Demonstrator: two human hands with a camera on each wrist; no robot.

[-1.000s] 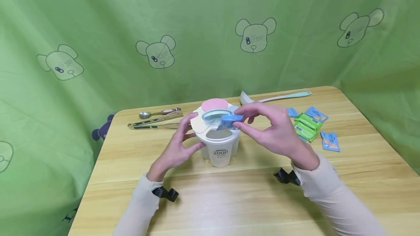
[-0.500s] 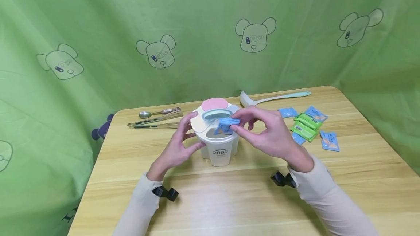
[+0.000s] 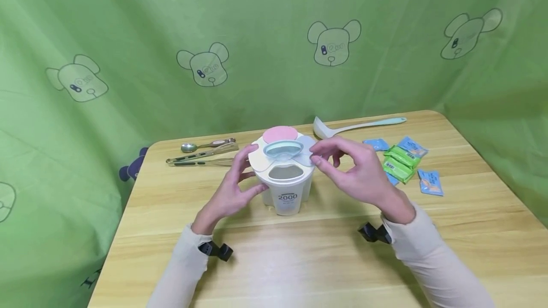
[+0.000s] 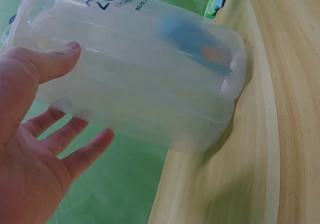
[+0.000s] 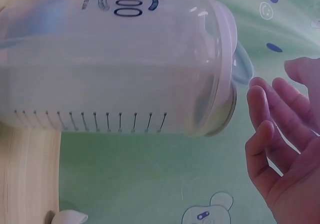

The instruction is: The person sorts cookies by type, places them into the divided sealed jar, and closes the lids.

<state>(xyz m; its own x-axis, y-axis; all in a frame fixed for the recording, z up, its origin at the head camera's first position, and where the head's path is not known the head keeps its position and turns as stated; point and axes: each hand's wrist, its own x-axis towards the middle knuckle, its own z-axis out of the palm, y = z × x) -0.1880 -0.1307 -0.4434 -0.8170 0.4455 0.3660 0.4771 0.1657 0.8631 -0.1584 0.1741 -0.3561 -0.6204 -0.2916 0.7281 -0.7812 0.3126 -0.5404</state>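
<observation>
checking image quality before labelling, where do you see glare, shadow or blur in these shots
Head: pale glare on the near tabletop, soft shadow beside the right sleeve; left wrist: the blue packet looks blurred through the cloudy container; right wrist: small bright glints near the container's lid.

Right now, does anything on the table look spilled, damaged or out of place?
Nothing looks spilled or damaged. The translucent canister marked 2000 stands upright, its teal flap raised. Only slightly untidy: at the head view's right, a blue packet lies apart from the pile of green and blue packets.
</observation>
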